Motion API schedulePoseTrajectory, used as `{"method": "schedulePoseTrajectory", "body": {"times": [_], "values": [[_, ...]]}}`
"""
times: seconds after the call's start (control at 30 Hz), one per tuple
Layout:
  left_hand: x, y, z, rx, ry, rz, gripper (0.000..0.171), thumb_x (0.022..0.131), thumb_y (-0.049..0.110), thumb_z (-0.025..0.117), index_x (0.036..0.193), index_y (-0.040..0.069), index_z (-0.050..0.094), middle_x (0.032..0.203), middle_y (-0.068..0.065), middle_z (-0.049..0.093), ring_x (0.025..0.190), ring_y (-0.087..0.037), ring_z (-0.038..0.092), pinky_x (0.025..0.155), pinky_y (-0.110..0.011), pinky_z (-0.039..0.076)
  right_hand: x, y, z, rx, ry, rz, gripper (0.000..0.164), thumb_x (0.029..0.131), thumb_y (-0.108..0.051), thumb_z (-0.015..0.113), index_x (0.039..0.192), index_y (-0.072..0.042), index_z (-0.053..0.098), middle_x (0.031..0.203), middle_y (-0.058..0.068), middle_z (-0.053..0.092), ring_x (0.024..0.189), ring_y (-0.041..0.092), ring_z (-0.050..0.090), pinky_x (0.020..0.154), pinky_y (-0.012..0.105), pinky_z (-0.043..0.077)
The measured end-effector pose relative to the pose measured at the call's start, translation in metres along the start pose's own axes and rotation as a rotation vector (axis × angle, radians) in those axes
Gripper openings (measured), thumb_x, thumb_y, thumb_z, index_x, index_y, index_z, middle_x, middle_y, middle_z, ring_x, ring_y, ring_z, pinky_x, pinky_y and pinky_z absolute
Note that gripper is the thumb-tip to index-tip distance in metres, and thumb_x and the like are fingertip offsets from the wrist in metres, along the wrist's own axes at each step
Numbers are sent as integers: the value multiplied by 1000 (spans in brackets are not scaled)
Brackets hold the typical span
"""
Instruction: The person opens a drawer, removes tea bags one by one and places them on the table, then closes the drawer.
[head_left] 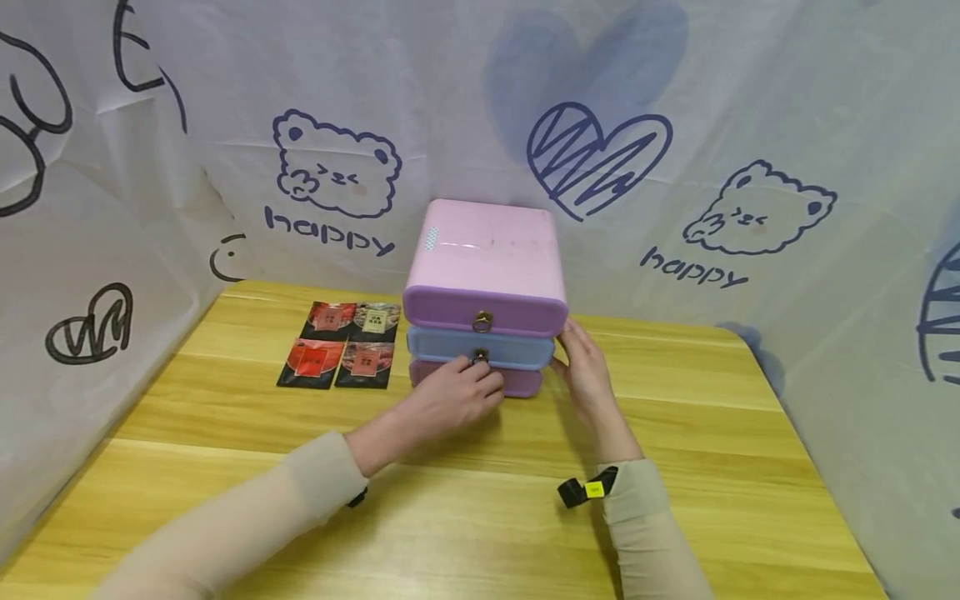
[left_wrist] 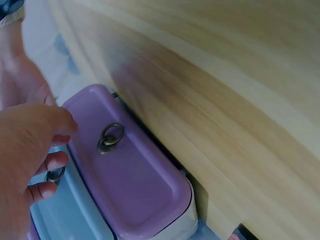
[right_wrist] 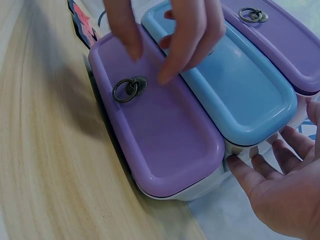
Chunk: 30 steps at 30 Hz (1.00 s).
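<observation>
A small cabinet (head_left: pixel 487 250) with a pink top has three stacked drawers. The upper purple drawer (head_left: pixel 442 307), the blue drawer (head_left: pixel 435 346) and the lower purple drawer (left_wrist: pixel 135 185) each carry a ring pull. My left hand (head_left: pixel 457 396) is in front of the blue drawer, fingers loosely bent close to its ring pull (left_wrist: pixel 55 175). That ring shows between the fingers, with no clear grip on it. My right hand (right_wrist: pixel 290 195) lies along the cabinet's right side, its extended fingers touching the side near the blue drawer. All the drawers look closed.
Several flat black-and-red packets (head_left: pixel 311 362) lie in two rows on the wooden table (head_left: pixel 465 533), left of the cabinet. White sheets with drawings (head_left: pixel 337 167) hang behind and beside the table. A black strap with a yellow label (head_left: pixel 594 489) is at the right wrist.
</observation>
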<state>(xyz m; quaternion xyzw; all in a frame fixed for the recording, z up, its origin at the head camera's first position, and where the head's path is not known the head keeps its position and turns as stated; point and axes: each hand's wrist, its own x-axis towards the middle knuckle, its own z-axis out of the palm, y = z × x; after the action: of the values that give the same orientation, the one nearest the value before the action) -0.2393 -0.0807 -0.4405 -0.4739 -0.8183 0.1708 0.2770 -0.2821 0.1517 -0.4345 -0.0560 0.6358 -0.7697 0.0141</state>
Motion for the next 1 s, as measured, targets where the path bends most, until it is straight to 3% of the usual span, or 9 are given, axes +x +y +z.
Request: {"method": "schedulePoseTrajectory", "body": {"times": [0.17, 0.5, 0.73, 1.0], "values": [[3, 4, 7, 80, -55, 57, 13, 104, 20, 59, 109, 20, 70, 111, 1, 62, 96, -18, 56, 78, -31, 49, 0, 0, 0, 3, 5, 6, 48, 113, -24, 40, 156, -2, 45, 161, 12, 43, 151, 24, 36, 119, 51, 38], [10, 14, 19, 168, -124, 109, 17, 104, 23, 58, 110, 22, 74, 112, -1, 62, 95, -18, 54, 77, -31, 45, 0, 1, -1, 0, 13, 14, 49, 113, -24, 41, 156, -3, 45, 161, 11, 44, 151, 24, 37, 118, 51, 39], [13, 23, 24, 259, -216, 104, 24, 108, 26, 51, 118, 23, 73, 115, -2, 59, 95, -18, 52, 78, -30, 43, -1, 0, -1, -3, 14, 13, 48, 112, -25, 43, 155, -4, 47, 160, 10, 45, 150, 23, 38, 118, 50, 40], [13, 27, 28, 317, -261, 64, 32, 110, 29, 41, 113, 21, 72, 111, -1, 57, 91, -18, 48, 77, -31, 38, -1, 0, -1, 10, 23, 16, 47, 112, -24, 45, 154, -3, 48, 159, 10, 46, 150, 24, 39, 117, 48, 40]]}}
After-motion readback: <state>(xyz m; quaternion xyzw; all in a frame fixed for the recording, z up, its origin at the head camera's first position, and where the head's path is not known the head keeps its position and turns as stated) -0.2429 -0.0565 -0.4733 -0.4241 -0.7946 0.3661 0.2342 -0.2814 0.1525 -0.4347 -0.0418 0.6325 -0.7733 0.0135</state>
